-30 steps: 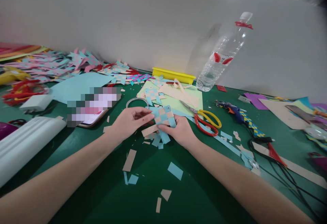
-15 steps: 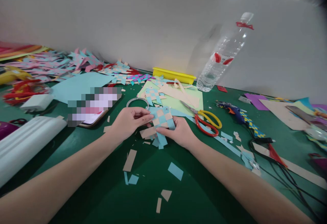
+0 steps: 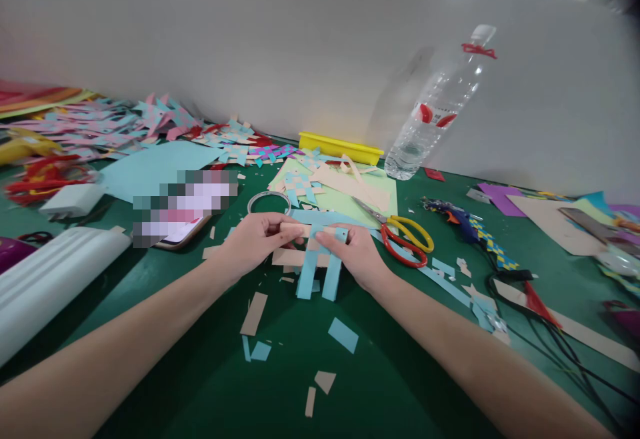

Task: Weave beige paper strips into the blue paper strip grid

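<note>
A small woven piece of blue and beige paper strips (image 3: 307, 275) is held over the green table, its loose blue ends hanging toward me. My left hand (image 3: 250, 242) pinches its left side between thumb and fingers. On the right side, my right hand (image 3: 360, 252) grips it, with the thumb across the front. Some of the weave is hidden behind the fingers. Just beyond my left hand lies a pale ring (image 3: 270, 193), perhaps a roll of tape. Scissors (image 3: 407, 245) with red and yellow handles rest to the right of my right hand.
Paper scraps (image 3: 343, 335) lie in front of me. Behind the hands are light green sheets (image 3: 385, 185) and a yellow tray (image 3: 340, 148). A water bottle (image 3: 435, 112) leans against the wall. A phone (image 3: 193, 225) lies left, loose cables (image 3: 560, 335) right.
The woven paper has been turned in my hands: the checkered face has given way to long blue strips hanging downward. Both hands stay in nearly the same place.
</note>
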{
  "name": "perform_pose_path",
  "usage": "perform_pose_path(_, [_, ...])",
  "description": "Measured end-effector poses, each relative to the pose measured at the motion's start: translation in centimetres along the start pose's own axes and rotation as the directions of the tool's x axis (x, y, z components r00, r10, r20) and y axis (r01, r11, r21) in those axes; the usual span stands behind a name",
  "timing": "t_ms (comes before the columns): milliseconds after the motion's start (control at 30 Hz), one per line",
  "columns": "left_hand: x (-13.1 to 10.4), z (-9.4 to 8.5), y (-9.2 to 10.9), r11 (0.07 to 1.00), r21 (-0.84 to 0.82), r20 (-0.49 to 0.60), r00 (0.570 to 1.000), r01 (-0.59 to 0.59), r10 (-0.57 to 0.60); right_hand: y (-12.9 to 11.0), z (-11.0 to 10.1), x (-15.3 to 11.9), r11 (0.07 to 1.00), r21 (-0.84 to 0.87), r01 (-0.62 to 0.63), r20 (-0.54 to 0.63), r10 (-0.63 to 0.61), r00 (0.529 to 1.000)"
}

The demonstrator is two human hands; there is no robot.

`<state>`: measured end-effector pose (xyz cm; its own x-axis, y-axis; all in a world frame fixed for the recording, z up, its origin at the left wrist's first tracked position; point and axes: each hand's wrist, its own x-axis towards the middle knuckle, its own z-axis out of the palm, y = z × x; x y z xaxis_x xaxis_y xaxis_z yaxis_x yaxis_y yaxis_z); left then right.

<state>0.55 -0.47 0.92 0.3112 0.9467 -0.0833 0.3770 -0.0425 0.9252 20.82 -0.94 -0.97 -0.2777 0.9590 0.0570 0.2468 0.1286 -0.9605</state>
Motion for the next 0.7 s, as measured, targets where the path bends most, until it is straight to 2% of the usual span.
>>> perform_pose_path(300, [-0.02, 0.14, -0.21, 0.996, 0.068, -0.031, 0.998, -0.050, 0.052, -0.06, 0.10, 0.05, 1.000, 0.007, -0.020, -0.019, 0.021, 1.000])
perform_pose_path(700, [0.11, 0.04, 0.04, 0.996, 0.089, -0.039, 0.999, -0.029, 0.033, 0.13, 0.19, -0.02, 1.000, -0.008, -0.023, -0.020, 0.023, 1.000])
